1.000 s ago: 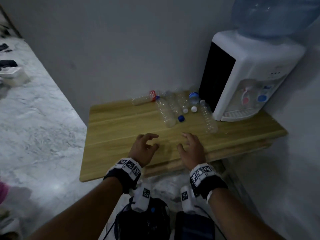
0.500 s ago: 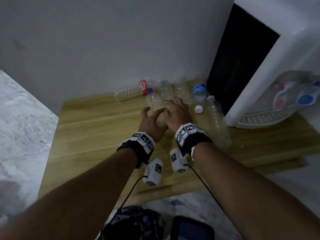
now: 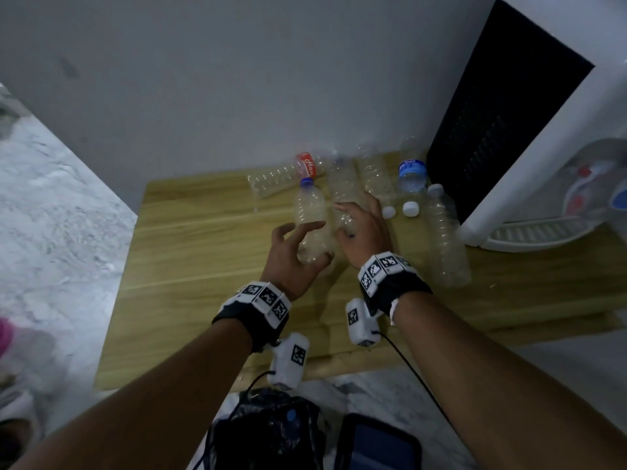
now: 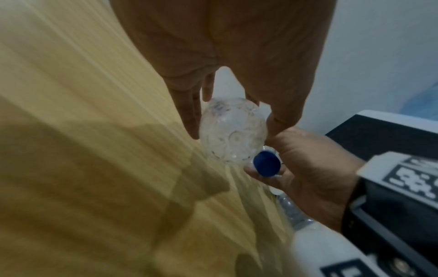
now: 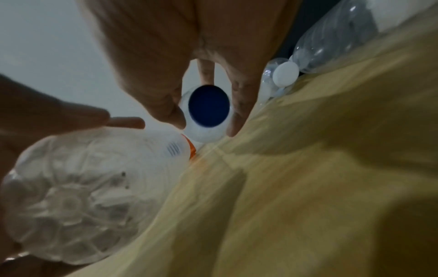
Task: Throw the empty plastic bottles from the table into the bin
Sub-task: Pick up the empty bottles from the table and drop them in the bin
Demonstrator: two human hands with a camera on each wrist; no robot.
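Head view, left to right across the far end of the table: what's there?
Red-labelled bottle → blue-capped bottle → blue-labelled bottle → white-capped bottle → water dispenser.
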